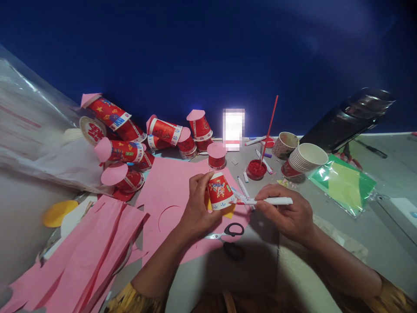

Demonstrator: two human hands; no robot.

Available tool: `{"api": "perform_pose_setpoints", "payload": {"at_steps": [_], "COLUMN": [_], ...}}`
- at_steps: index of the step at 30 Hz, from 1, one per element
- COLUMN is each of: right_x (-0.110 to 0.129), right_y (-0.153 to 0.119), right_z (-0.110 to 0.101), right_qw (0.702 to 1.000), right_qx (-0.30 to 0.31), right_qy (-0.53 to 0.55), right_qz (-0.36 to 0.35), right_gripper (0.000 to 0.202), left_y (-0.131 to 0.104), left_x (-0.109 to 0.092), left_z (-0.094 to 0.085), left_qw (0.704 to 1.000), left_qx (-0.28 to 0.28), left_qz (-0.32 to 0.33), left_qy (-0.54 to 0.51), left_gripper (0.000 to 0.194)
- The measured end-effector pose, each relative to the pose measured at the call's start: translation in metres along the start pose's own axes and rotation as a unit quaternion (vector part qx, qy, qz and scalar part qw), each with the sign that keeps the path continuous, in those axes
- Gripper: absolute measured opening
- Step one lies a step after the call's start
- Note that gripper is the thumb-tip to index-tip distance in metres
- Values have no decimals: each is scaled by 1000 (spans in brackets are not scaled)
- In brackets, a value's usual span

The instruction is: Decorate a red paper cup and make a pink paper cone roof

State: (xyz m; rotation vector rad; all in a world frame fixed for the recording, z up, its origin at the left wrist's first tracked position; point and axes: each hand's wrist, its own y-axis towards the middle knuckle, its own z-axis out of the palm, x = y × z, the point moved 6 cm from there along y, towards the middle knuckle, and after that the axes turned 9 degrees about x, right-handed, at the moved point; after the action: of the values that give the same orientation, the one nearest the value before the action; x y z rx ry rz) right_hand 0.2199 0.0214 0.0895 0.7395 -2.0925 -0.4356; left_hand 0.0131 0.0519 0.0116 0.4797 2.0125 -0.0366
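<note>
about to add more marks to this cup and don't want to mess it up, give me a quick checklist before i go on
1. Left hand holding the red cup: ok
2. Right hand holding the marker, its tip at the cup's white band: ok
3. Scissors closed: not ok, handles spread apart on and beside the pink paper
4. Red pot out of both hands' grip, stick standing in it: ok
5. Blue marks on the white band dry: cannot tell

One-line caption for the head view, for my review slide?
Left hand steadies a red paper cup while the right hand holds a marker to its white rim.
</note>
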Motion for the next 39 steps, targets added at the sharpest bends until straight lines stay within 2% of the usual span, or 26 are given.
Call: {"api": "perform_pose_setpoints", "payload": {"at_steps": [8, 13, 22, 28, 39], "right_x": [-1, -4, -3, -5, -5], "right_y": [-2, -4, 0, -3, -4], "right_z": [1, -2, 2, -4, 1], "right_qw": [1000, 999, 1000, 999, 1000], "right_qx": [7, -11, 15, -14, 10], "right_qy": [-1, -11, -1, -7, -13], "right_qz": [2, 35, 16, 32, 19], "right_gripper": [10, 10, 10, 10, 10], "left_y": [0, 0, 0, 0, 1], "left_x": [0, -1, -1, -2, -2], "left_z": [0, -1, 1, 1, 2], "left_qw": [1000, 1000, 1000, 1000, 1000], "left_qx": [7, 6, 10, 14, 13], "left_qz": [-4, -3, -5, -1, -8], "left_qy": [-4, 2, -17, -14, -20], "left_gripper": [88, 88, 87, 86, 85]}}
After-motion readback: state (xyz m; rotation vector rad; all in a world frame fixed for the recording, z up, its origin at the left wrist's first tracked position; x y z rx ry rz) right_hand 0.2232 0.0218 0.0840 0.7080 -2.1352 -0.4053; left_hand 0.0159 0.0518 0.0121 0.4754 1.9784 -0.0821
